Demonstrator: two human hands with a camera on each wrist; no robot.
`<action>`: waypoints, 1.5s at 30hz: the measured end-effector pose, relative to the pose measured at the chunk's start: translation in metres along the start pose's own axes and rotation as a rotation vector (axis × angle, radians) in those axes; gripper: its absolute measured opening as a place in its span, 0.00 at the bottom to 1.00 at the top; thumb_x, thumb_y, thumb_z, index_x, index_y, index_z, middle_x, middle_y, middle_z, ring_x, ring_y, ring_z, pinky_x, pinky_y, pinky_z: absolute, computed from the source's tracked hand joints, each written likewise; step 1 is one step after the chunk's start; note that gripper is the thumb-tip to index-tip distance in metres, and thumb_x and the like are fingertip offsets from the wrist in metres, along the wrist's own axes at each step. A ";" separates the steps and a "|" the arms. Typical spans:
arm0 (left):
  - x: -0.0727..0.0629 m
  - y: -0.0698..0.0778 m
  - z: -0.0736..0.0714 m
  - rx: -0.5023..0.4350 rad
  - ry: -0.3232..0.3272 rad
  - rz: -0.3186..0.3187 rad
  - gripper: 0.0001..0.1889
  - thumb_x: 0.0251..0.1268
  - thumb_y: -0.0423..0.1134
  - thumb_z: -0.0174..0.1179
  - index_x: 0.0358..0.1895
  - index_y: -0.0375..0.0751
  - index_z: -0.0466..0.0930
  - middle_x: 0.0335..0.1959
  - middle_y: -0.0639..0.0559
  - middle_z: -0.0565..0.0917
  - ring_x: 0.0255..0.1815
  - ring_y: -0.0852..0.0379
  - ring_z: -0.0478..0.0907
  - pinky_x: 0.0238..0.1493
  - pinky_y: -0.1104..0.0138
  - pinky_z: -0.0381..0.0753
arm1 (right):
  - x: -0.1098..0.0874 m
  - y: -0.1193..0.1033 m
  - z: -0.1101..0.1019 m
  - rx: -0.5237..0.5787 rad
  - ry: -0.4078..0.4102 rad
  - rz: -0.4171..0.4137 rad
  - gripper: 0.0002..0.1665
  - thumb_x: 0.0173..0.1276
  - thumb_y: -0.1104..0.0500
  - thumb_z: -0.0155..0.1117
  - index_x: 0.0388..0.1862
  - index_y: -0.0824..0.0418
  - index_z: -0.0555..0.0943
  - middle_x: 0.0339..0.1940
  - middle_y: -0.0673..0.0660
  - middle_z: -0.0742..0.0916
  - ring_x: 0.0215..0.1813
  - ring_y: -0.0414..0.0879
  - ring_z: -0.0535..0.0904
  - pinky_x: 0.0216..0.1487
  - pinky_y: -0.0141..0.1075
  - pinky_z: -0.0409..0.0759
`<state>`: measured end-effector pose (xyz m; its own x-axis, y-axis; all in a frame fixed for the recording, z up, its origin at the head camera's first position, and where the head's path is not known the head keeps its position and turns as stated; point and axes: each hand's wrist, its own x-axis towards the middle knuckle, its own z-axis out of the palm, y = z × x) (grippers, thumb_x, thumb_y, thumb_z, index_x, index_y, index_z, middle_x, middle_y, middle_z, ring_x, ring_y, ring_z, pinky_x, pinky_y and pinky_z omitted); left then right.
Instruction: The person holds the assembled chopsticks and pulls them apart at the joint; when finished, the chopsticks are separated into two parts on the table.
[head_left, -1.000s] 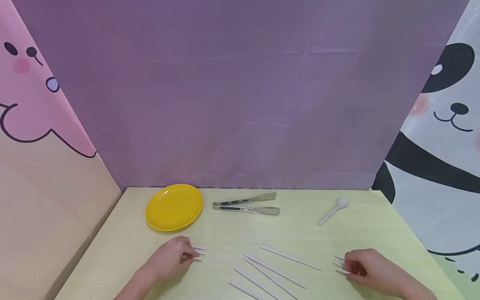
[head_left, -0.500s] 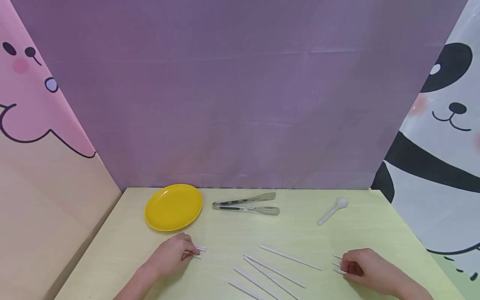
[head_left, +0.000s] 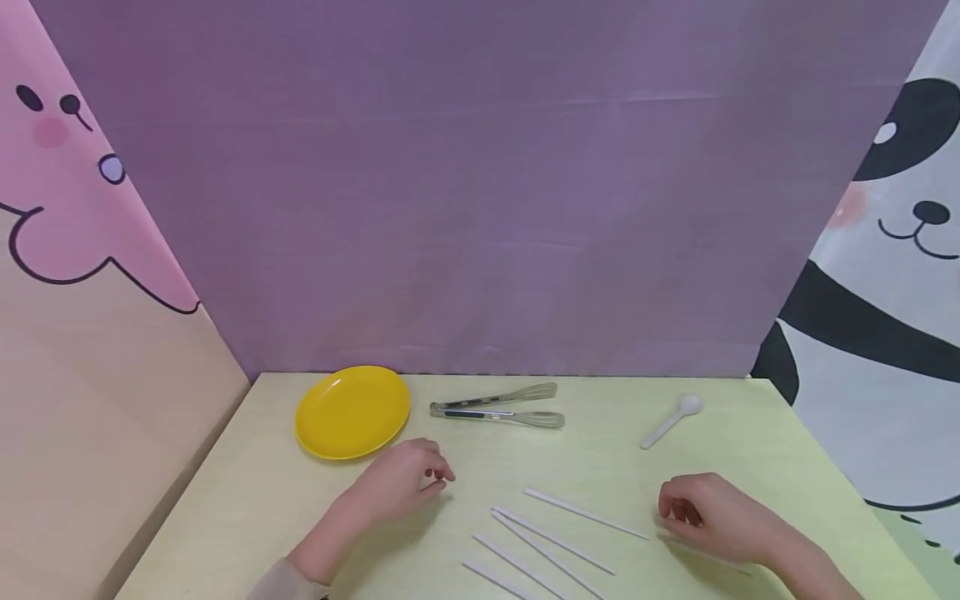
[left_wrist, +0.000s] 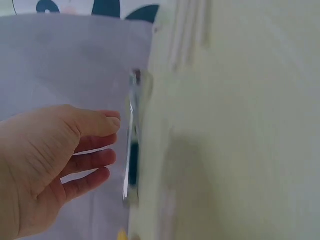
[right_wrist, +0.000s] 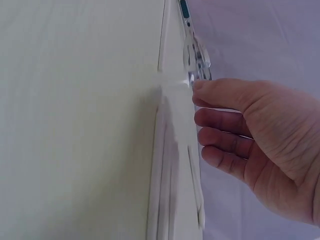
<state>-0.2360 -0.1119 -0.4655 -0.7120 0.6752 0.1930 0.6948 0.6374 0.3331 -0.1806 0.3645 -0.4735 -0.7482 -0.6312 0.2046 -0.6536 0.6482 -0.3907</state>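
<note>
Several thin white chopsticks (head_left: 585,512) lie spread on the table between the hands. My left hand (head_left: 408,475) is over the table just right of the yellow plate, fingers loosely bent, holding nothing. The left wrist view shows this hand (left_wrist: 65,160) with a gap between thumb and fingers, beside the metal tongs (left_wrist: 133,145). My right hand (head_left: 716,517), also holding nothing, hovers over white chopsticks (head_left: 720,562) on the right, partly hidden beneath it. In the right wrist view, several chopsticks (right_wrist: 162,185) lie side by side under the loosely bent fingers of this hand (right_wrist: 260,135).
A yellow plate (head_left: 352,412) is at the back left of the pale table (head_left: 600,458). Metal tongs (head_left: 498,412) lie at the back middle. A white spoon (head_left: 671,422) lies at the back right. A purple cloth (head_left: 480,208) hangs behind the table.
Both hands have let go of the white chopsticks they held. The left hand has moved right and away from me; the right hand has moved slightly left and away. The middle chopsticks stay put.
</note>
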 end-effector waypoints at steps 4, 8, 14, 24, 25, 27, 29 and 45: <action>0.034 0.022 0.009 0.001 -0.006 0.071 0.05 0.69 0.34 0.70 0.42 0.47 0.93 0.37 0.60 0.88 0.36 0.60 0.82 0.39 0.75 0.78 | 0.019 -0.010 -0.001 0.012 -0.033 0.003 0.15 0.67 0.64 0.75 0.33 0.44 0.81 0.27 0.32 0.77 0.31 0.25 0.71 0.31 0.25 0.73; 0.062 0.042 0.023 0.038 -0.046 0.093 0.06 0.70 0.35 0.70 0.43 0.50 0.93 0.38 0.60 0.88 0.36 0.67 0.79 0.39 0.77 0.77 | 0.037 -0.021 0.001 0.025 -0.067 0.001 0.13 0.68 0.64 0.75 0.35 0.45 0.82 0.28 0.33 0.78 0.32 0.27 0.73 0.33 0.26 0.75; 0.088 0.067 0.045 0.158 -0.114 0.128 0.08 0.68 0.37 0.70 0.45 0.56 0.93 0.38 0.63 0.88 0.41 0.70 0.80 0.41 0.80 0.77 | 0.052 -0.030 0.010 0.021 -0.064 -0.046 0.13 0.67 0.63 0.75 0.35 0.46 0.82 0.28 0.34 0.78 0.31 0.27 0.72 0.32 0.25 0.74; 0.092 0.076 0.069 0.191 -0.176 0.127 0.06 0.68 0.41 0.70 0.43 0.57 0.93 0.37 0.67 0.86 0.39 0.72 0.79 0.43 0.79 0.79 | 0.060 -0.036 0.030 0.064 -0.109 -0.012 0.12 0.64 0.59 0.79 0.34 0.48 0.82 0.28 0.37 0.78 0.32 0.28 0.72 0.34 0.26 0.74; 0.092 0.076 0.070 0.188 -0.181 0.126 0.05 0.68 0.42 0.70 0.42 0.57 0.93 0.36 0.67 0.86 0.39 0.72 0.78 0.43 0.79 0.78 | 0.060 -0.037 0.032 0.063 -0.116 -0.006 0.13 0.63 0.60 0.79 0.33 0.48 0.81 0.27 0.37 0.78 0.32 0.28 0.71 0.34 0.26 0.73; 0.092 0.076 0.072 0.201 -0.183 0.128 0.04 0.69 0.43 0.71 0.41 0.59 0.93 0.35 0.68 0.84 0.39 0.73 0.77 0.43 0.80 0.78 | 0.060 -0.038 0.035 0.053 -0.125 -0.003 0.14 0.63 0.61 0.78 0.32 0.47 0.79 0.25 0.38 0.76 0.31 0.27 0.69 0.33 0.26 0.72; 0.092 0.076 0.073 0.213 -0.178 0.130 0.03 0.69 0.43 0.72 0.40 0.59 0.93 0.33 0.69 0.83 0.39 0.72 0.77 0.42 0.80 0.77 | 0.061 -0.041 0.037 0.037 -0.125 -0.008 0.15 0.62 0.64 0.77 0.30 0.47 0.79 0.24 0.37 0.76 0.29 0.26 0.68 0.32 0.25 0.71; 0.091 0.082 0.066 0.153 0.016 0.152 0.03 0.73 0.38 0.60 0.43 0.52 0.82 0.32 0.64 0.84 0.29 0.70 0.74 0.32 0.77 0.73 | 0.077 -0.058 0.034 -0.008 0.021 -0.049 0.16 0.72 0.72 0.58 0.36 0.53 0.66 0.23 0.37 0.61 0.26 0.26 0.54 0.27 0.23 0.60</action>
<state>-0.2374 0.0265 -0.4819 -0.5987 0.7625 0.2452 0.8007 0.5786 0.1553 -0.1961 0.2639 -0.4655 -0.7176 -0.6530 0.2421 -0.6902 0.6205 -0.3724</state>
